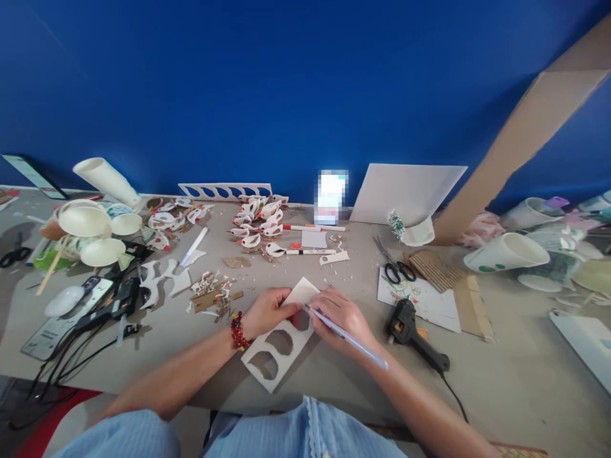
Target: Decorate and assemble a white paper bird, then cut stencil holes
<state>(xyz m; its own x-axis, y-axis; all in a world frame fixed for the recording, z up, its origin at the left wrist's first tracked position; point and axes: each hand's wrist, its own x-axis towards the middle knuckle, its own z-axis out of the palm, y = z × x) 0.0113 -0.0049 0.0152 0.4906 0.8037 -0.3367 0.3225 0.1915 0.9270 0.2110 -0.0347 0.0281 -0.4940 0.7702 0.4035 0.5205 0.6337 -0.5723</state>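
My left hand (pixel 268 312), with a red bead bracelet at the wrist, pinches a white foam board strip (pixel 268 349) along its left edge, thumb on top. The strip lies slanted over the table's front and has several large rounded openings. My right hand (pixel 344 318) is closed around a slim, pale lavender pen-shaped tool (pixel 356 341). Its tip meets the strip beside my left thumb, close to an opening's edge; whether it is a blade or a writing point is too small to tell. My right fingers also rest against the strip.
Small white bird-shaped pieces (pixel 258 222) with red beaks cluster at the back. Scissors (pixel 394 261) and a corded glue gun (pixel 414 334) lie to the right. Cardboard scraps (pixel 212 296), cables (pixel 52 362) and paper cups (pixel 102 251) lie left. A lit phone (pixel 331 196) leans on the blue wall.
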